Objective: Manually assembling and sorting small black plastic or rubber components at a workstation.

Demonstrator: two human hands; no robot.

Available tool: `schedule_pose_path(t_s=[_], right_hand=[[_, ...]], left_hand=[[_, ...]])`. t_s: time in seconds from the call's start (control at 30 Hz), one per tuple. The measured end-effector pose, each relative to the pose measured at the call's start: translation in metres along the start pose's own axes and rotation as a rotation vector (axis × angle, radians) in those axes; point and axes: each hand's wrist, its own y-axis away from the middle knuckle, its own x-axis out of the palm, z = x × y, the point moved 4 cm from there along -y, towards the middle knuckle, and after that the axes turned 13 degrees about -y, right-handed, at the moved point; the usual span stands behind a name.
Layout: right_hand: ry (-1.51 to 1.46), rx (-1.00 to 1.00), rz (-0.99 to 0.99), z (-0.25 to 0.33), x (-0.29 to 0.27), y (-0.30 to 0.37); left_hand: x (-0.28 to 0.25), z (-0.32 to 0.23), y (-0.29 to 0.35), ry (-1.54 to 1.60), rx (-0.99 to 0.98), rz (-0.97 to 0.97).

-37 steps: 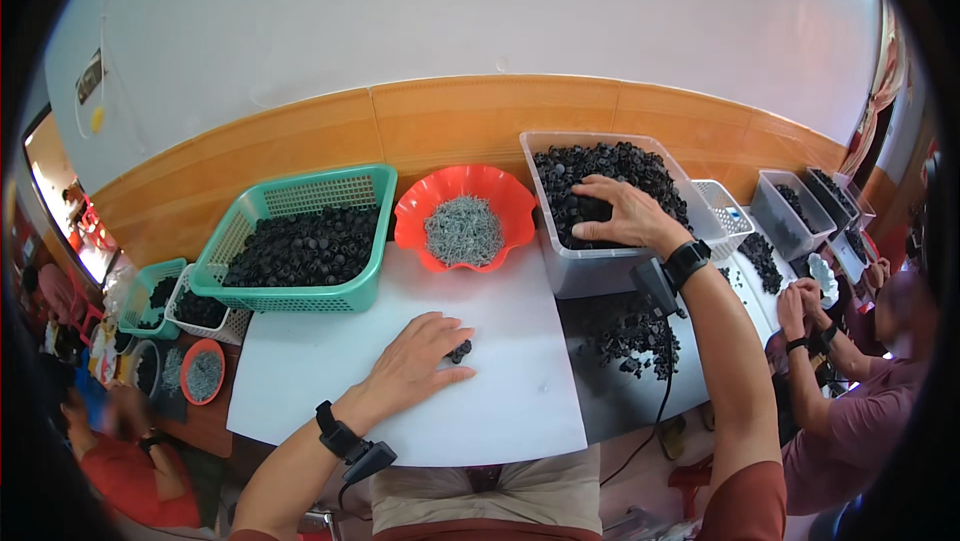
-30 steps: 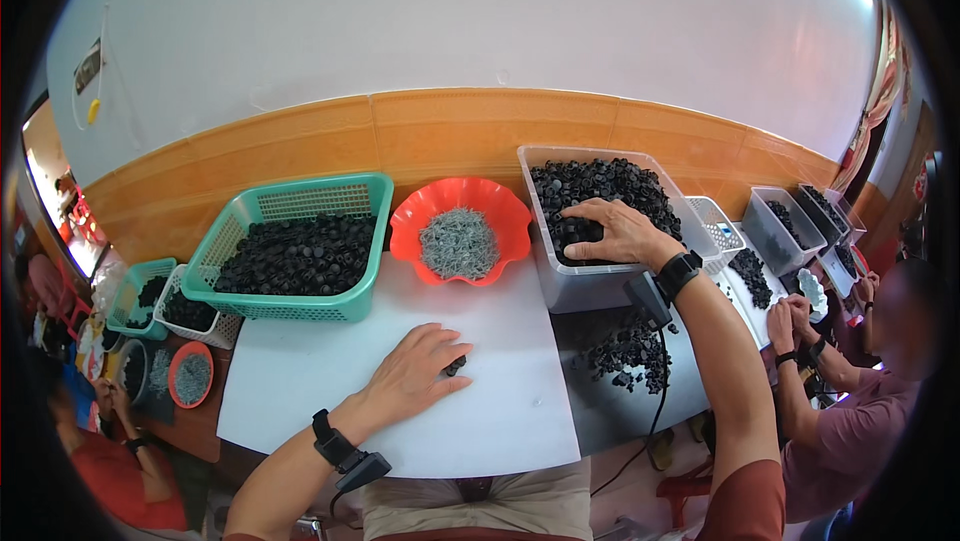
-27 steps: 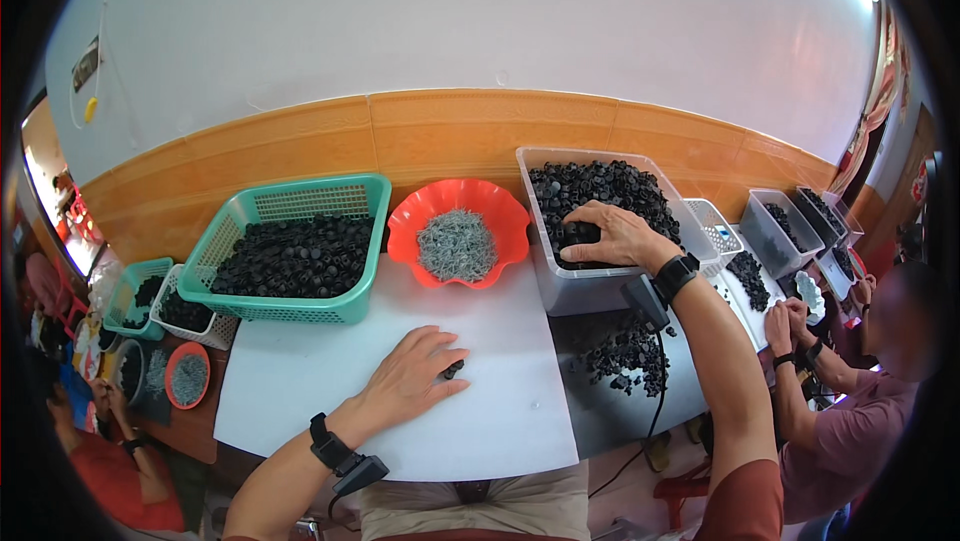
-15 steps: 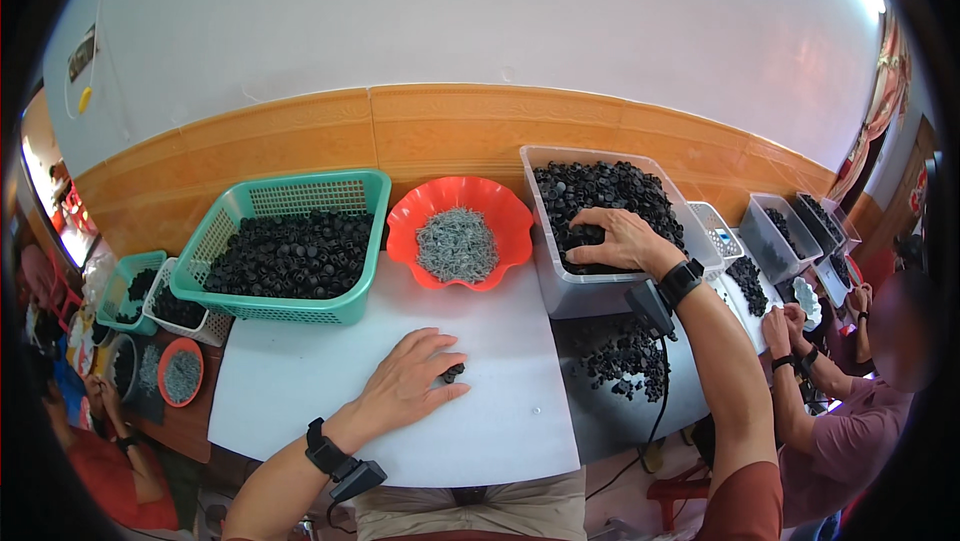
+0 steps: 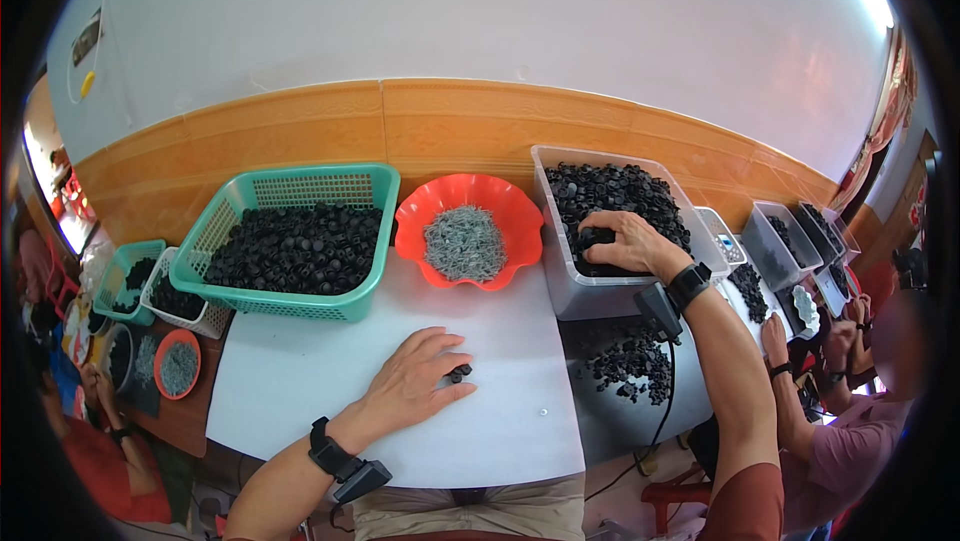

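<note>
My left hand (image 5: 415,376) rests on the white tabletop, its fingers and thumb curled around small black plastic pieces (image 5: 459,374) showing at the fingertips. My right hand (image 5: 635,243) reaches into a translucent plastic bin (image 5: 600,298) heaped with black plastic parts (image 5: 625,191). Between its thumb and fingers shows a clump of the black parts (image 5: 597,237); how many it grips is hidden. Straps with small devices circle both my wrists. Between the containers sits a red scalloped bowl (image 5: 412,231) holding a pile of thin silvery metal pieces (image 5: 465,244), perhaps screws or nails.
To the left stands a green basket (image 5: 280,308) full of black round-topped caps (image 5: 300,251). Loose black parts (image 5: 632,366) lie on a grey surface below the bin. A tiny clear piece (image 5: 543,412) lies on the white top. People work at both sides, with smaller containers near them.
My right hand has closed more around parts in the bin. My left hand stays in place over the black pieces. The whole view has shifted slightly.
</note>
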Motion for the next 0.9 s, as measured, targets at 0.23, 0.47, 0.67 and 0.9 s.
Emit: schedule_pose_path(t_s=[0.23, 0.47, 0.67, 0.9], right_hand=[[-0.023, -0.072, -0.013, -0.008, 0.0, -0.002], [0.001, 0.091, -0.037, 0.006, -0.001, 0.002], [0.073, -0.163, -0.153, -0.01, -0.002, 0.0], [0.039, -0.073, -0.274, -0.006, -0.011, 0.001]], left_hand=[[-0.002, -0.002, -0.001, -0.009, 0.016, -0.022], [0.0, 0.0, 0.001, 0.015, -0.005, -0.025], [-0.001, 0.0, 0.001, 0.016, 0.002, -0.04], [-0.002, 0.001, 0.002, 0.045, -0.008, -0.055]])
